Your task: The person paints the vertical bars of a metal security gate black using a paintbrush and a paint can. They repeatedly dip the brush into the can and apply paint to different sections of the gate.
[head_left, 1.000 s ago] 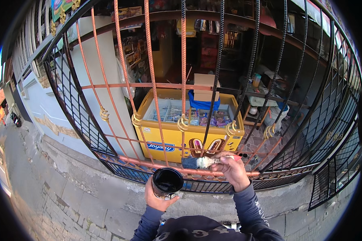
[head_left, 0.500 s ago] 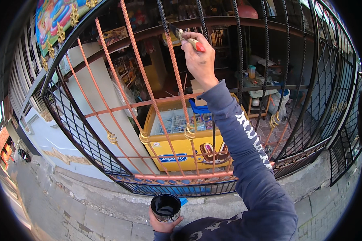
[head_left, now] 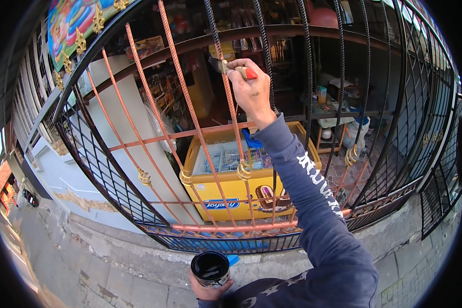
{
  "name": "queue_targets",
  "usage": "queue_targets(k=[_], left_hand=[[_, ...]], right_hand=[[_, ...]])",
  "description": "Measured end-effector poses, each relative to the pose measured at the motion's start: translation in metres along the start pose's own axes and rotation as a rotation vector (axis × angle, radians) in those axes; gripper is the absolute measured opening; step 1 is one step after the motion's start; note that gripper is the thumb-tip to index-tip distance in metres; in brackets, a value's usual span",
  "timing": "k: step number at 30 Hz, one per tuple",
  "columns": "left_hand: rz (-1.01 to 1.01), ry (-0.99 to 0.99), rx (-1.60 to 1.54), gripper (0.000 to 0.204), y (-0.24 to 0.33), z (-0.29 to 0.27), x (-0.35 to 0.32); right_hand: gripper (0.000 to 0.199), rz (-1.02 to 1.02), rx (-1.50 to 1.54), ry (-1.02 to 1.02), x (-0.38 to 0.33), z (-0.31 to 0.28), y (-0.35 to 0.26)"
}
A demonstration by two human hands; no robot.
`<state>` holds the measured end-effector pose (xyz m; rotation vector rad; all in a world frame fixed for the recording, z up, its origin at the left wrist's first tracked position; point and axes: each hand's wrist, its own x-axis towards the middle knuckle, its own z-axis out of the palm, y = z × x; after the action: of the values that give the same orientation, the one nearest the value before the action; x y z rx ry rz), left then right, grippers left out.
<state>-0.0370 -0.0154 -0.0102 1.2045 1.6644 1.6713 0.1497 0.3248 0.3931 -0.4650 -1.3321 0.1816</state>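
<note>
My right hand (head_left: 251,90) is closed round a paintbrush (head_left: 248,73) with a pale, red-tipped handle. Its dark bristles lie against a twisted bar (head_left: 227,92) of the window grille. Above the brush this bar is black; below, it is copper-coloured. Low in front of me, my left hand (head_left: 209,291) grips a paint can (head_left: 210,268) holding glossy black paint. A scrap of blue (head_left: 233,260) shows beside the can.
Bars to the left are copper-coloured, those to the right (head_left: 309,77) mostly black. Gold ornaments (head_left: 244,170) sit on several bars. Behind the grille stands a yellow chest freezer (head_left: 231,197); farther right is a table (head_left: 333,119). A concrete ledge (head_left: 138,251) runs below.
My right hand and the brush have moved down along the bar, and the black part of it now reaches lower. My left hand still holds the can in about the same place.
</note>
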Motion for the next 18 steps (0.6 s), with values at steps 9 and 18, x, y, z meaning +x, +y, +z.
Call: queue_targets(k=[9, 18], left_hand=[[0.041, -0.076, -0.02, 0.123, 0.005, 0.005, -0.002], [0.091, -0.029, -0.065, 0.106, 0.002, 0.006, -0.007]], right_hand=[[0.014, -0.031, 0.088, 0.115, 0.019, 0.003, 0.012], [0.015, 0.0, 0.222, 0.008, 0.05, -0.015, 0.022]])
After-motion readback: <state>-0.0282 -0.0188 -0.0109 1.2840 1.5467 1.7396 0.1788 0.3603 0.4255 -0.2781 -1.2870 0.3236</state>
